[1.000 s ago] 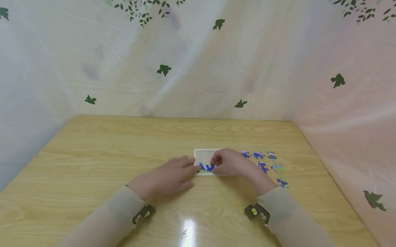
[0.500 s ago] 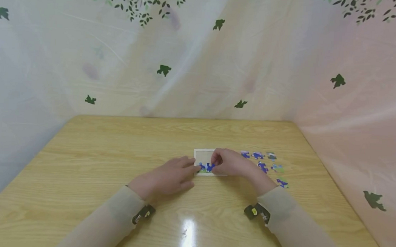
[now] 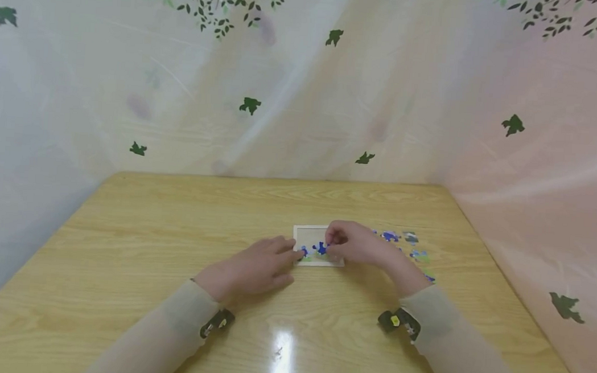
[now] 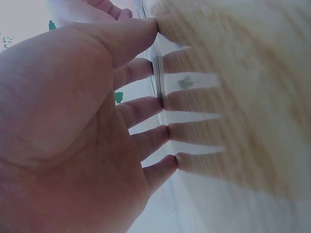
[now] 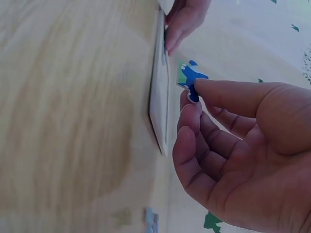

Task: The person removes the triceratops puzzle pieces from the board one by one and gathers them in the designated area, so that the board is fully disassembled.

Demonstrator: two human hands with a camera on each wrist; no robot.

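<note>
A blue jigsaw piece with a green edge point(image 5: 185, 75) is pinched between the thumb and index finger of my right hand point(image 3: 359, 244). The right wrist view shows it held off the surface of the white-rimmed puzzle tray point(image 3: 307, 234). My left hand point(image 3: 260, 266) lies at the tray's left side with fingers spread and mostly straight, its fingertips touching the tray edge and table. Near its index fingertip a blue and green jigsaw piece point(image 3: 304, 252) sits in the tray's lower left corner, partly covered by the finger.
Several loose jigsaw pieces lie right of the tray, among them a blue one point(image 3: 390, 236), a grey one point(image 3: 410, 236) and a light green-blue one point(image 3: 420, 255). My right forearm hides some of them. The wooden table point(image 3: 173, 213) meets a leaf-patterned curtain point(image 3: 190, 117) behind.
My right hand has moved slightly up and right, lifting the blue jigsaw piece away from the piece beside it; a gap now shows between them. My left hand stays in place.
</note>
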